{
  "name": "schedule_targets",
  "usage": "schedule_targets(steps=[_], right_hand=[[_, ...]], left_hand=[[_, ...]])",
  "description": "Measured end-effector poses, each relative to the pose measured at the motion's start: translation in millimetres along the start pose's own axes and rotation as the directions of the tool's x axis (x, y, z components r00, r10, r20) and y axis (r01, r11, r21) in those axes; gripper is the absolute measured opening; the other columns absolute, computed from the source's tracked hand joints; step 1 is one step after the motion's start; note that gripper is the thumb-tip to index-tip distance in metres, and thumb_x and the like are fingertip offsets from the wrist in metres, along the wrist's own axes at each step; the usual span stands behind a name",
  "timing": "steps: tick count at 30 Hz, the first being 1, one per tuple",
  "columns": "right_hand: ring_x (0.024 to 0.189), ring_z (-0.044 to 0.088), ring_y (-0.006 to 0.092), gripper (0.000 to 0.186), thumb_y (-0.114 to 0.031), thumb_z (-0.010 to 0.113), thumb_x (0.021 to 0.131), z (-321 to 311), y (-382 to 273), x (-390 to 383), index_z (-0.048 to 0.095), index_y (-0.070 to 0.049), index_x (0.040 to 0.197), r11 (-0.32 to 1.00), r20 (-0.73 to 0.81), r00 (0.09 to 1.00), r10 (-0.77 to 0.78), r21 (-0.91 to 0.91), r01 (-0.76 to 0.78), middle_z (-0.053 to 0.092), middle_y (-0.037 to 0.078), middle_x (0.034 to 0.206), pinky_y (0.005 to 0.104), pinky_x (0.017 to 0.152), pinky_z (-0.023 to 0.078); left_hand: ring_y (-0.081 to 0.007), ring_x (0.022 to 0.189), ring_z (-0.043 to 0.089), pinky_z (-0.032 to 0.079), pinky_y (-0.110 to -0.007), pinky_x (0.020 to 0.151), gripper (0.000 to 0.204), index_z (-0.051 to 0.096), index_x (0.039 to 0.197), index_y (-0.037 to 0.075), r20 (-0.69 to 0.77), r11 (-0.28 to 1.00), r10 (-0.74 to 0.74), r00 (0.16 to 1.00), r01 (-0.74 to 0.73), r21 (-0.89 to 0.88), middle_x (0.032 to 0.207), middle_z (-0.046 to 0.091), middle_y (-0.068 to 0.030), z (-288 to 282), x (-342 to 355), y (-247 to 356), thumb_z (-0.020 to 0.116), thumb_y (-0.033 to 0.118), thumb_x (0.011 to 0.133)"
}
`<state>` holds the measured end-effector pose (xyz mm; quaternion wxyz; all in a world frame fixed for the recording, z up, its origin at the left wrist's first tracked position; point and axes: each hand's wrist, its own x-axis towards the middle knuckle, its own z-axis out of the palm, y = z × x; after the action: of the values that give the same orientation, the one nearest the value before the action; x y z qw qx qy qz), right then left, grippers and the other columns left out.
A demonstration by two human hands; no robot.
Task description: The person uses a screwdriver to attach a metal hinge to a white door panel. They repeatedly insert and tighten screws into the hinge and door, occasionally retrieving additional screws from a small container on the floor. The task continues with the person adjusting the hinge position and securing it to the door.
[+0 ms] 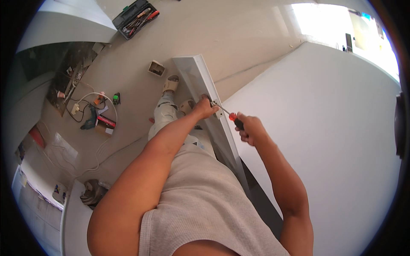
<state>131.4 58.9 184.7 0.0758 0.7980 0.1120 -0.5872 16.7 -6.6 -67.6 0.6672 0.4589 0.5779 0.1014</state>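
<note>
A white door-like panel [228, 141] stands on its edge in front of my body, its narrow side facing up. Set in that narrow side is a small metal fitting [215, 103]. My left hand [204, 107] is closed at the fitting, thumb on one side and fingers on the other, partly hiding it. In my right hand [251, 129] is a screwdriver [236, 120] with a red and black handle, gripped from the right. Its shaft slants up and left, and the tip meets the fitting, though the exact contact is too small to make out.
A large white surface [316, 128] fills the right side. On the floor to the left lie a power drill [89, 119], a red and white box [106, 124], cables and a green tape measure [116, 98]. A small open box [156, 68] and an open toolbox [136, 19] are farther off.
</note>
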Motion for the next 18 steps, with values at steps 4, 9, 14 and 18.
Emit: schedule_targets(steps=[4,9,14,18], right_hand=[[0.069,0.064,0.0250,0.034,-0.017,0.060,0.084,28.7,34.3,-19.4,0.049,-0.002,0.113,0.108,0.149,0.782,-0.605,-0.958,0.267,0.060,0.017,0.088,0.0388,0.059,0.051],[0.063,0.063,0.0224,0.033,-0.012,0.060,0.080,7.6,28.0,5.2,0.053,-0.001,0.110,0.112,0.256,0.768,-0.587,-0.914,0.390,0.062,0.014,0.084,0.0364,0.052,0.049],[0.058,0.060,0.0186,0.032,-0.009,0.063,0.081,13.0,-7.7,1.4,0.050,-0.002,0.109,0.921,0.016,0.994,-0.106,-0.376,0.104,0.060,0.015,0.083,0.0326,0.045,0.046],[0.058,0.060,0.0181,0.034,-0.017,0.065,0.085,11.7,20.2,-11.1,0.047,-0.004,0.111,-0.526,0.501,0.553,-0.666,-0.841,0.127,0.058,0.014,0.087,0.0304,0.042,0.046]], left_hand=[[-0.0387,0.099,0.065,0.051,-0.043,0.086,0.075,0.039,0.116,-0.015,0.005,0.998,-0.070,0.998,0.070,0.000,0.099,0.065,-0.0292,0.8,-1.0,5.3,0.075,0.036,0.074],[-0.0404,0.102,0.063,0.051,-0.043,0.089,0.078,0.034,0.121,-0.013,0.080,0.995,-0.077,0.994,0.072,0.065,0.105,0.063,-0.0312,-9.4,-9.4,18.1,0.072,0.040,0.078],[-0.0401,0.103,0.063,0.051,-0.043,0.089,0.079,0.034,0.121,-0.014,0.031,0.996,-0.086,0.996,0.086,0.029,0.106,0.063,-0.0314,-4.1,-12.1,10.5,0.072,0.042,0.079],[-0.0418,0.101,0.063,0.051,-0.044,0.087,0.081,0.035,0.121,-0.015,0.011,0.997,-0.074,0.997,0.074,0.013,0.104,0.063,-0.0314,-1.9,-8.6,15.7,0.072,0.041,0.077]])
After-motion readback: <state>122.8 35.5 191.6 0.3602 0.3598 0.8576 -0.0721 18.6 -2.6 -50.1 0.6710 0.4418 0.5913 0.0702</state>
